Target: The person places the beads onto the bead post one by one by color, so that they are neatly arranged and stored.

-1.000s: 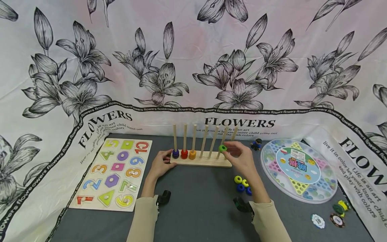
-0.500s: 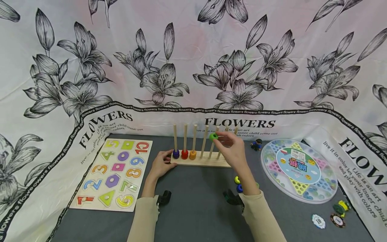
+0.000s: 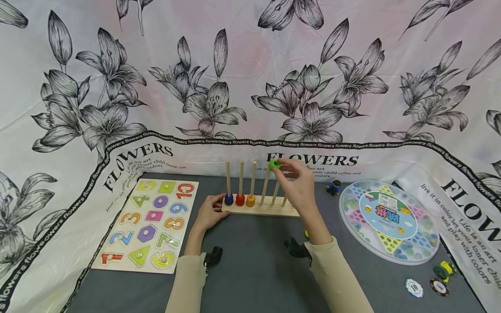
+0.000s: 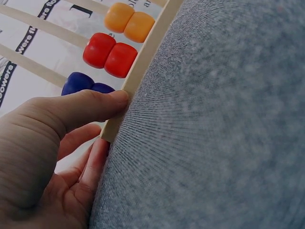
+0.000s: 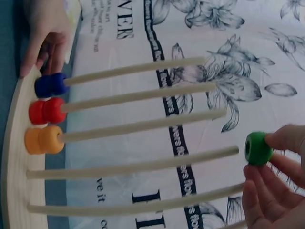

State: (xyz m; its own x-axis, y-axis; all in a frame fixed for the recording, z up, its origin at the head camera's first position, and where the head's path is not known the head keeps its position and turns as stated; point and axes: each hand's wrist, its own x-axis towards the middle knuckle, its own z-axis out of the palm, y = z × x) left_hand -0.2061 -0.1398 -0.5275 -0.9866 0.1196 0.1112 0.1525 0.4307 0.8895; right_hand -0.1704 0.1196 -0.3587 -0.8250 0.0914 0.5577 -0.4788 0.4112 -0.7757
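A wooden peg rack [image 3: 270, 210] with a row of upright dowels stands at the back of the table. Its first three dowels carry dark blue beads [image 5: 51, 85], red beads [image 5: 46, 110] and orange beads [image 5: 44, 139], two on each. My left hand [image 3: 209, 212] grips the rack's left end, thumb on the front edge and fingers behind, as the left wrist view shows. In my right hand [image 3: 298, 182] a green bead [image 5: 259, 148] is pinched between thumb and fingertips. The bead's hole faces the tip of the fourth dowel [image 5: 138, 161], a small gap away.
A number-and-shape puzzle board [image 3: 146, 226] lies on the left. To the right are a round Chinese checkers box [image 3: 389, 221], a small toy figure [image 3: 333, 187], a green-yellow toy [image 3: 444, 270] and two poker chips [image 3: 414, 288]. A yellow bead [image 3: 307, 234] shows beside my right forearm.
My right hand has carried the green bead up and to the left, from beside the sixth dowel to the top of the fourth. My left hand keeps its grip on the rack.
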